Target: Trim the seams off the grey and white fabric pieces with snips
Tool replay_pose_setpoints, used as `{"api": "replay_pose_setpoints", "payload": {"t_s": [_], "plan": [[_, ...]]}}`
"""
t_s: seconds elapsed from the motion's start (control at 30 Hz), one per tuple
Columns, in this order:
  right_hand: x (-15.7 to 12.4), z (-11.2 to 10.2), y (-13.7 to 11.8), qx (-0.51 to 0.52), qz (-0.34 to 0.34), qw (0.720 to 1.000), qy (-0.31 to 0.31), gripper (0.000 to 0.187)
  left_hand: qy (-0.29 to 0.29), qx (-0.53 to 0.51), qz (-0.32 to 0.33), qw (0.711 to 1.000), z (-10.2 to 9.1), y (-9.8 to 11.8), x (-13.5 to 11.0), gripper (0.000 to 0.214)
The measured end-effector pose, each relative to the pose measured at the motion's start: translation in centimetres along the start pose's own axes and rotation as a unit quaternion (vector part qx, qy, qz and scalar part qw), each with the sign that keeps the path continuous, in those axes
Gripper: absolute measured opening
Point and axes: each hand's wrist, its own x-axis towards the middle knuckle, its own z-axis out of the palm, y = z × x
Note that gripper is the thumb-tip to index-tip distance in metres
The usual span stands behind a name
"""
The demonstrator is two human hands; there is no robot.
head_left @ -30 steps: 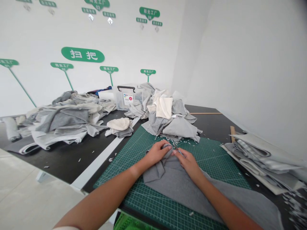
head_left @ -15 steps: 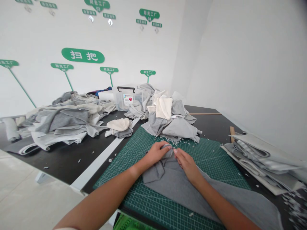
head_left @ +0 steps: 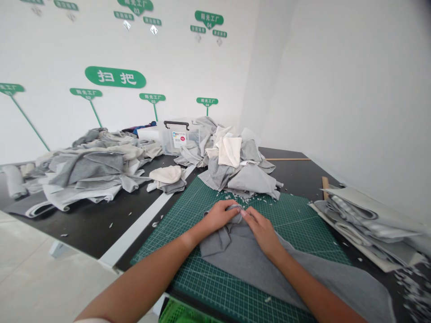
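A long grey cloth (head_left: pixel 249 264) lies over the green cutting mat (head_left: pixel 202 197) and runs off toward the lower right. My left hand (head_left: pixel 220 216) is closed on a folded edge at the cloth's far end. Close beside it, my right hand (head_left: pixel 259 229) pinches the same edge, thumb and fingertips together. The two hands' fingertips nearly meet. Whether a small tool sits between the right fingertips cannot be made out.
Behind the mat rises a heap of grey and cream cloths (head_left: pixel 232 154), with a clear plastic box (head_left: pixel 180 137) beside it. A larger cloth pile (head_left: pixel 90 170) covers the left table. Folded fabric (head_left: pixel 367 224) lies at the right, near scattered scraps (head_left: pixel 415 287).
My right hand has shifted slightly up and left, closer to the left fingertips, its fingers now laid along the cloth edge. The left hand stays nearly in place on the cloth.
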Motion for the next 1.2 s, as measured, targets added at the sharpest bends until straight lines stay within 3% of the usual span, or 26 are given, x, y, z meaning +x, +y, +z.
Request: {"api": "replay_pose_setpoints", "payload": {"t_s": [1.2], "plan": [[-0.05, -0.10, -0.15, -0.013, 0.018, 1.000, -0.008, 0.041, -0.045, -0.018, -0.003, 0.999, 0.17, 0.22, -0.27, 0.029]]}}
